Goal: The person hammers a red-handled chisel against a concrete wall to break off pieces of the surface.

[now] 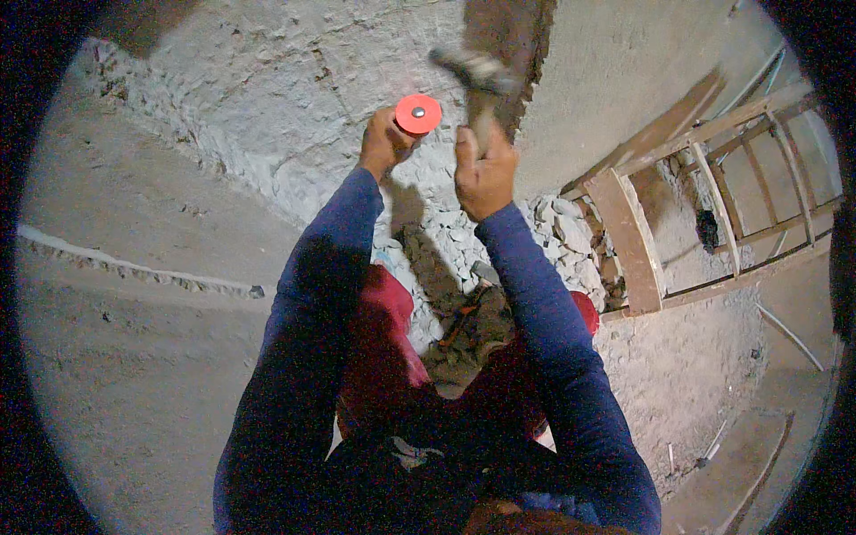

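My left hand (pixel 386 142) is closed around a chisel, whose round red hand guard (pixel 409 125) and metal striking end face up towards me; its shaft and tip are hidden below. To its right, my right hand (pixel 487 170) grips the handle of a hammer (pixel 480 70). The hammer's head is blurred and stands apart from the chisel, above and to the right of it. Beyond both hands is a rough, chipped pale wall (pixel 267 87), its surface broken and uneven.
Broken rubble (pixel 461 241) lies below my hands and between my legs. A wooden ladder (pixel 632 241) is at the right, beside a smoother plastered wall (pixel 602 80). A ridge (pixel 147 271) crosses the plain surface at the left. Thin pale strips (pixel 789 334) are at the far right.
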Demonstrator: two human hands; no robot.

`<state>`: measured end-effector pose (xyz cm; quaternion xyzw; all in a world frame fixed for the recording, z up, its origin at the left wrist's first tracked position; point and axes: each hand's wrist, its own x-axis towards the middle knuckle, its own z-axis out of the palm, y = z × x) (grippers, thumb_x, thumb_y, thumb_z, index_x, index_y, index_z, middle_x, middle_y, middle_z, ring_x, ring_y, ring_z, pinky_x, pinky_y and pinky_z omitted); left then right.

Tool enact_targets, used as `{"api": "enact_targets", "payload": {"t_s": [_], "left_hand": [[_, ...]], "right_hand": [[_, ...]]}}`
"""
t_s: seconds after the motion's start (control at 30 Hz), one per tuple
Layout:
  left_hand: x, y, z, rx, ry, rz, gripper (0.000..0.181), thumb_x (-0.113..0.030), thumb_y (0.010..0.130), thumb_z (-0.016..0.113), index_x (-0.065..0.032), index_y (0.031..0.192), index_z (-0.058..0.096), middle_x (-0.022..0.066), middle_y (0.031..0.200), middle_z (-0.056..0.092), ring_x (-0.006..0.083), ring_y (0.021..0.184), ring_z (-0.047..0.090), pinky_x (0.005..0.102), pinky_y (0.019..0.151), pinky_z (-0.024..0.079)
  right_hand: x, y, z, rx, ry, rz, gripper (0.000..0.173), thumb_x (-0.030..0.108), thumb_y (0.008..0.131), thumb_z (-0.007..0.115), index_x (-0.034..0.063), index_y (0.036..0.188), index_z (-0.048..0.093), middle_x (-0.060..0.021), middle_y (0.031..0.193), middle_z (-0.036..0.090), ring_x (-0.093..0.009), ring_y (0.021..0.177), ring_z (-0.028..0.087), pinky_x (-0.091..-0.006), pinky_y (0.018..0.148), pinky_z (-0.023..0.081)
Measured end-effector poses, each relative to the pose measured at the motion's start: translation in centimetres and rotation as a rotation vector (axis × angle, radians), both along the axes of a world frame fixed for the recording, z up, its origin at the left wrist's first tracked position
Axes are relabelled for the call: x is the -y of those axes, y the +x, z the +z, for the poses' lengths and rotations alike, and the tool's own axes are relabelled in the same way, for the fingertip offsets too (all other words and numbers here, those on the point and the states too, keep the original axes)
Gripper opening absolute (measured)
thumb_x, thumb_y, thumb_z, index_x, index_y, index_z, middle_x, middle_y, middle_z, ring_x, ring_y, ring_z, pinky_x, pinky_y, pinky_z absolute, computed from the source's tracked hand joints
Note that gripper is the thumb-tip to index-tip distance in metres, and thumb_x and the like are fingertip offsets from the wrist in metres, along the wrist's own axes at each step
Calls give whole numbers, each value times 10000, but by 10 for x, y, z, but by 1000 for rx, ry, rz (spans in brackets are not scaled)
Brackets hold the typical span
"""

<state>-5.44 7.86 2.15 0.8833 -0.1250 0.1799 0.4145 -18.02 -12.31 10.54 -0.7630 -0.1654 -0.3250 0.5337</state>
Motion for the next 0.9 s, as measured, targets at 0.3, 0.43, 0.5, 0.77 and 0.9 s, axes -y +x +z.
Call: {"api": "enact_targets", "payload": {"t_s": [0.3, 0.43, 0.5, 0.77, 0.9], "left_hand": [[-20, 2, -23, 36, -142, -10, 329, -274, 793, 843, -56, 1030, 773, 174, 949, 778, 259, 883, 762, 386, 792, 573], [8, -2, -4, -91, -175, 10, 350, -287, 782, 866, -38, 1012, 782, 150, 933, 789, 254, 863, 764, 384, 770, 569], [8, 0, 4, -135, -174, 51, 356, -288, 782, 869, -35, 1018, 785, 151, 923, 786, 249, 858, 764, 395, 760, 564], [-5, -3, -3, -132, -169, 68, 317, -295, 800, 847, -74, 1018, 791, 153, 916, 780, 270, 867, 760, 395, 760, 558], [6, -18, -5, -40, -93, 18, 288, -244, 862, 812, -52, 1075, 779, 62, 888, 762, 160, 797, 690, 356, 705, 541]], "right_hand": [[-3, -17, 38, -89, 23, 103, 347, 318, 1021, 639, -25, 991, 685, -268, 838, 691, -446, 770, 685, -502, 686, 517], [3, 18, -20, 101, 53, -56, 337, 301, 1011, 646, -33, 1001, 694, -289, 871, 699, -463, 810, 696, -510, 728, 534], [20, 36, -50, -324, -359, -48, 431, 375, 993, 657, -45, 904, 698, -293, 788, 684, -480, 758, 689, -521, 717, 536], [2, 0, 10, -93, -5, 11, 412, 369, 1024, 614, -24, 917, 677, -251, 803, 682, -416, 748, 678, -492, 693, 507], [12, 27, -58, -476, -356, 76, 499, 442, 994, 629, -52, 972, 693, -320, 860, 694, -511, 797, 686, -585, 732, 534]]}}
